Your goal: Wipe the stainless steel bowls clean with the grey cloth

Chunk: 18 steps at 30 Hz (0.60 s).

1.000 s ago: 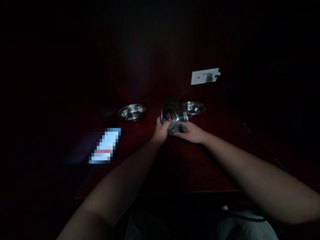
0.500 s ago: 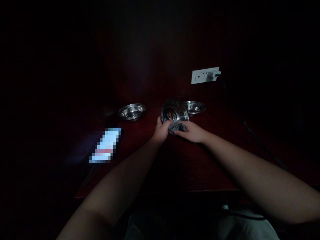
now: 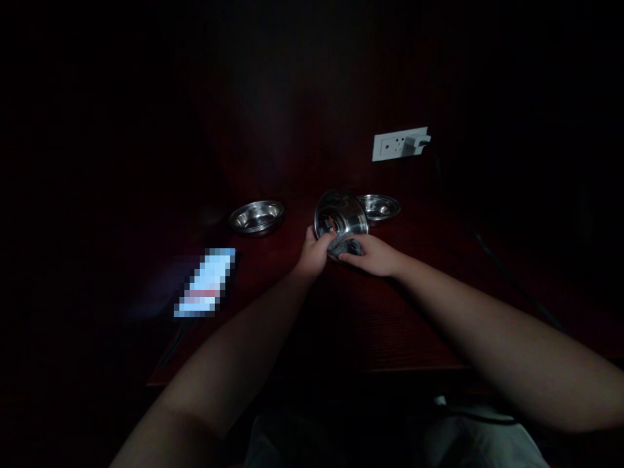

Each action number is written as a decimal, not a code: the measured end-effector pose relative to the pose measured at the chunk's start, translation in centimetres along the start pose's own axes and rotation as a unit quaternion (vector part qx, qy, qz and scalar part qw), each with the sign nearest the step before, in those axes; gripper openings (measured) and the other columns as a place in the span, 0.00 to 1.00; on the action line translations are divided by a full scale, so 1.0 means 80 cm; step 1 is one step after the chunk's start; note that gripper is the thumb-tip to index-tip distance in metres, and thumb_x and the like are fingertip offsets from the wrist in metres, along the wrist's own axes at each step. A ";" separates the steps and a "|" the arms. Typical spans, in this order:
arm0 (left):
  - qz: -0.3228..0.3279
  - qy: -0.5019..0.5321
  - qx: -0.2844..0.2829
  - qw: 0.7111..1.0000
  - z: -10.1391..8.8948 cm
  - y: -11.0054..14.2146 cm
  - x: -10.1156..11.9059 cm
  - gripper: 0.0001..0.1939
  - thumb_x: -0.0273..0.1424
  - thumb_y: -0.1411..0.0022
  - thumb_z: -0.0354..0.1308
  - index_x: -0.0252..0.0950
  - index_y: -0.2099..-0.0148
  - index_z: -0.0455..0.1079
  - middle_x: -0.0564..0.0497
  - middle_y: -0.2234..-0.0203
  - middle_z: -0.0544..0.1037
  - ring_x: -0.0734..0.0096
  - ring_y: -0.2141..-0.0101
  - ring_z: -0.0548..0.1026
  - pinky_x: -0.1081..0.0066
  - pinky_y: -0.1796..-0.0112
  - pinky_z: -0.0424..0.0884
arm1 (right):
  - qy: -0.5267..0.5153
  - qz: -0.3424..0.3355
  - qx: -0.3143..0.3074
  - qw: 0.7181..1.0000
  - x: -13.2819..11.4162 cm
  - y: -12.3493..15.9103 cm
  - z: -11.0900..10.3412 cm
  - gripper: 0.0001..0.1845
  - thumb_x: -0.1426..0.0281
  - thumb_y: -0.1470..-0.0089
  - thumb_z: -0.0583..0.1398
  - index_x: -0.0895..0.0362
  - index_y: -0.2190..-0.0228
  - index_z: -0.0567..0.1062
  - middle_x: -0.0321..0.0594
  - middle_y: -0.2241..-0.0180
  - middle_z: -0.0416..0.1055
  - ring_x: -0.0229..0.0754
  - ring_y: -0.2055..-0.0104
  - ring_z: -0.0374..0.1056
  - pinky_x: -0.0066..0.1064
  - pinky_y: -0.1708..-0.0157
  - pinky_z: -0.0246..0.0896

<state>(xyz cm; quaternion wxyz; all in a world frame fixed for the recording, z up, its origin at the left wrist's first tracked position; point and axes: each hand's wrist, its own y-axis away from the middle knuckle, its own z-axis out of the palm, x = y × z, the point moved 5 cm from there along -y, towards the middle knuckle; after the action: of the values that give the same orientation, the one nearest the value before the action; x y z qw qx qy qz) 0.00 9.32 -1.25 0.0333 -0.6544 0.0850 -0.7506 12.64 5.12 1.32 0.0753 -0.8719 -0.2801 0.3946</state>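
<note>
A shiny stainless steel bowl [image 3: 347, 211] is tilted up on its side above the dark red table, its base with a red and black label turned toward me. My left hand [image 3: 314, 255] grips its lower left edge, thumb on the outside. In my right hand [image 3: 373, 255] is a bunched grey cloth [image 3: 345, 246], pressed against the bowl's lower outer surface. The fingers behind the bowl are hidden. A second steel bowl [image 3: 257, 217] rests upright to the left, and a third steel bowl [image 3: 379, 208] stands just behind the held one on the right.
A lit phone [image 3: 205, 286], its screen pixelated, lies at the left of the table [image 3: 361, 325]. A white wall socket [image 3: 400, 143] with a plugged-in adapter is at the back right. A dark cable [image 3: 507, 276] runs down the right side. The surroundings are very dark.
Almost nothing differs. The view has shifted very slightly, while both hands keep the same hold on the bowl and the cloth.
</note>
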 end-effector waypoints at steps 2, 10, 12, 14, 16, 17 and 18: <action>0.001 0.006 -0.001 1.000 0.001 0.000 0.000 0.20 0.34 0.53 0.57 0.37 0.56 0.61 0.48 0.63 0.72 0.64 0.61 0.71 0.60 0.59 0.68 | -0.001 0.003 0.000 1.000 0.001 0.000 0.000 0.16 0.67 0.52 0.58 0.60 0.60 0.72 0.41 0.64 0.73 0.41 0.64 0.67 0.35 0.60 0.61; 0.005 -0.004 0.003 1.000 0.001 0.000 0.001 0.20 0.34 0.53 0.58 0.37 0.56 0.62 0.48 0.63 0.73 0.63 0.60 0.71 0.60 0.58 0.68 | 0.048 -0.009 -0.001 0.999 -0.004 0.002 -0.002 0.15 0.67 0.51 0.58 0.59 0.61 0.73 0.41 0.67 0.73 0.41 0.67 0.67 0.33 0.63 0.61; 0.004 -0.006 0.001 1.000 0.002 -0.001 0.001 0.20 0.34 0.53 0.57 0.37 0.56 0.62 0.48 0.63 0.73 0.62 0.60 0.71 0.60 0.59 0.69 | 0.097 0.002 0.002 0.995 -0.003 0.002 -0.005 0.13 0.67 0.52 0.58 0.58 0.63 0.74 0.41 0.69 0.73 0.41 0.69 0.66 0.33 0.66 0.60; 0.004 -0.008 -0.004 1.000 0.003 0.000 0.000 0.20 0.34 0.52 0.57 0.37 0.55 0.62 0.48 0.63 0.73 0.62 0.60 0.71 0.60 0.59 0.69 | 0.139 0.016 0.007 0.990 0.000 0.002 -0.008 0.12 0.66 0.52 0.58 0.56 0.64 0.74 0.41 0.69 0.73 0.42 0.70 0.66 0.33 0.66 0.59; 0.005 -0.009 -0.010 1.000 0.004 0.001 0.000 0.21 0.34 0.52 0.58 0.37 0.55 0.61 0.48 0.62 0.73 0.63 0.60 0.71 0.60 0.59 0.69 | 0.161 0.027 0.008 0.987 0.002 0.001 -0.010 0.12 0.66 0.52 0.58 0.55 0.63 0.74 0.41 0.69 0.73 0.43 0.69 0.67 0.34 0.65 0.59; 0.005 -0.009 -0.011 1.000 0.004 0.001 0.001 0.21 0.34 0.52 0.58 0.37 0.54 0.61 0.48 0.62 0.73 0.63 0.60 0.71 0.60 0.59 0.69 | 0.167 0.030 0.006 0.985 0.003 0.001 -0.010 0.12 0.66 0.51 0.57 0.54 0.63 0.74 0.41 0.69 0.73 0.43 0.68 0.67 0.34 0.65 0.59; 0.004 -0.009 -0.012 1.000 0.004 0.002 0.001 0.21 0.34 0.52 0.58 0.37 0.54 0.61 0.48 0.62 0.72 0.63 0.60 0.71 0.61 0.59 0.69 | 0.170 0.032 0.003 0.985 0.004 0.001 -0.010 0.12 0.66 0.50 0.56 0.54 0.63 0.74 0.41 0.68 0.73 0.43 0.68 0.67 0.34 0.65 0.59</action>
<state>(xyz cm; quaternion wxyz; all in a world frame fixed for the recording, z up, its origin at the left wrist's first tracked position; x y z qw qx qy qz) 0.32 9.13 -1.17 0.0292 -0.6609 0.0962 -0.7437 13.43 5.33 1.64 0.1116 -0.9346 -0.2341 0.2434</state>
